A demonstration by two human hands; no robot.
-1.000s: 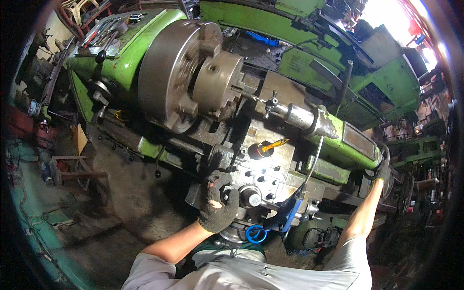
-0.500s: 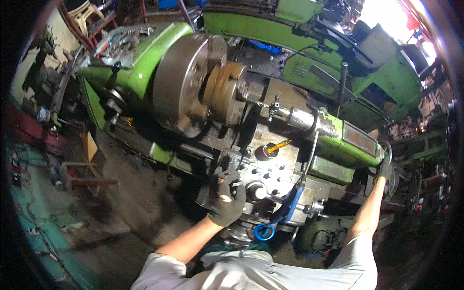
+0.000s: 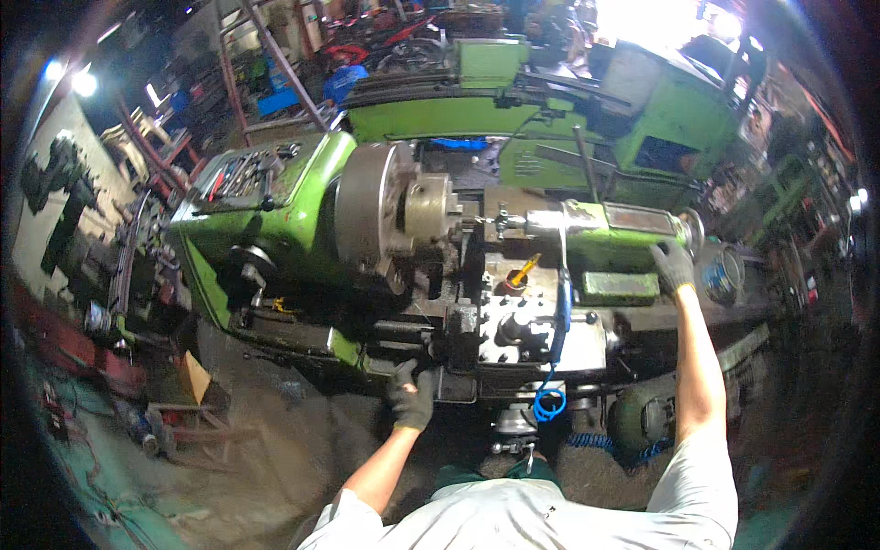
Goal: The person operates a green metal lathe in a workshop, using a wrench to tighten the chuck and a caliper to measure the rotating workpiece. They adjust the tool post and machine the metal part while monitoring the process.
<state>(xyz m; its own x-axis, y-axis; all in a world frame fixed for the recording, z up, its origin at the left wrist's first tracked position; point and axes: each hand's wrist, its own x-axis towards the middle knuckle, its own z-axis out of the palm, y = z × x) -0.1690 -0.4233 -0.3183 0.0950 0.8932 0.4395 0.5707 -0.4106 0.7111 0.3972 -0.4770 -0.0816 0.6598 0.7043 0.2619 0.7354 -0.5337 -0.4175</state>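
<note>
The gloved left hand [image 3: 410,396] curls over the near edge of the green lathe [image 3: 293,220], its grip hidden beneath the glove. Farther off, the gloved right hand [image 3: 674,266] closes on the tailstock handwheel [image 3: 692,229], mostly hidden behind the fingers.

A machine workshop: a big green metal lathe [image 3: 302,229] with a round steel chuck [image 3: 385,215], more green machines [image 3: 550,119] behind, and a grimy concrete floor [image 3: 266,440].
</note>
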